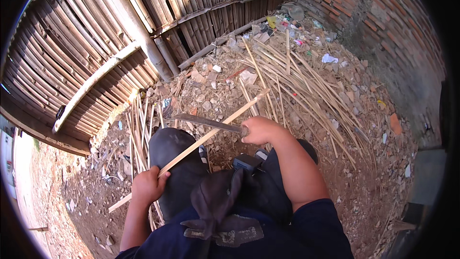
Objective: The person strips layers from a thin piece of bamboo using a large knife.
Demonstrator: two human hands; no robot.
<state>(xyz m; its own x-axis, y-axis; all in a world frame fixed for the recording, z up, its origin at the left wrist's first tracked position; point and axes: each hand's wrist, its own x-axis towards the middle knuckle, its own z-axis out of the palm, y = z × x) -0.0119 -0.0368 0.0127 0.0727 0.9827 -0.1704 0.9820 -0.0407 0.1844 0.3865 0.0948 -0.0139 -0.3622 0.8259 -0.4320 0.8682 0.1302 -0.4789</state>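
I look down from above at a seated person working on bare, rubble-strewn ground. Far left stands a bamboo fence [96, 33] of upright canes tied to crossbars. Below it, at near left, a small bundle of split bamboo slats [139, 129] lies on the dirt beside the person's knee. The left hand [147, 186] is closed in a fist around the near end of a long pale bamboo strip [211, 134], thumb wrapped over it. The strip slants up and to the right, across the dark trousers [177, 163] covering the left knee, its far tip ending over the debris. Right of centre, the right hand [258, 130] is clenched tight on the handle of a long knife [208, 123]; its dull grey blade points left and lies across the strip, touching it near the hand. Farther right, a loose heap of bamboo offcuts [297, 86] fans over the ground, with scraps of litter [287, 24] at its far edge. A red brick wall [383, 24] closes off the far right.
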